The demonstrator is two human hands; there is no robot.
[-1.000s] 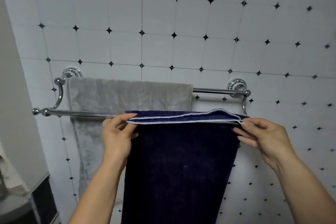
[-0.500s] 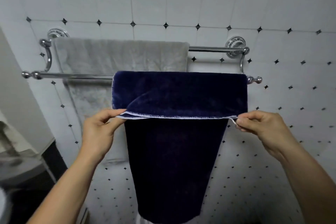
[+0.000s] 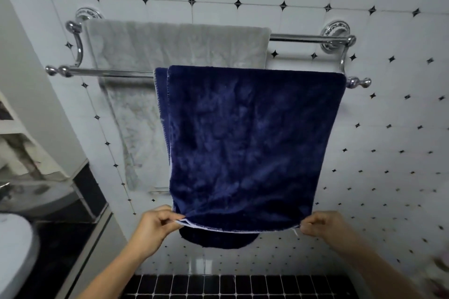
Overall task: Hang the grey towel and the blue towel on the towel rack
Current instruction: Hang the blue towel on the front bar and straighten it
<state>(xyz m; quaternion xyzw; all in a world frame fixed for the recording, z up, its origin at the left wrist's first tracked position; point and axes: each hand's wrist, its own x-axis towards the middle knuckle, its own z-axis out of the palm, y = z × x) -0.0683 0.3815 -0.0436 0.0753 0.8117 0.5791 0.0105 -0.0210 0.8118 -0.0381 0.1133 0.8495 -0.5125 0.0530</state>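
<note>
The grey towel hangs over the rear bar of the chrome towel rack, covering its left end, and its lower part falls behind the front bar. The left hand pinches the lower left corner of the blue towel between thumb and curled fingers. This towel is draped over the front bar toward its right end, partly in front of the grey one. The right hand pinches the lower right corner, the hem stretched between both hands.

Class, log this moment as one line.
grey towel: rear bar | blue towel: front bar | left hand: pinches blue hem | right hand: pinches blue hem
</note>
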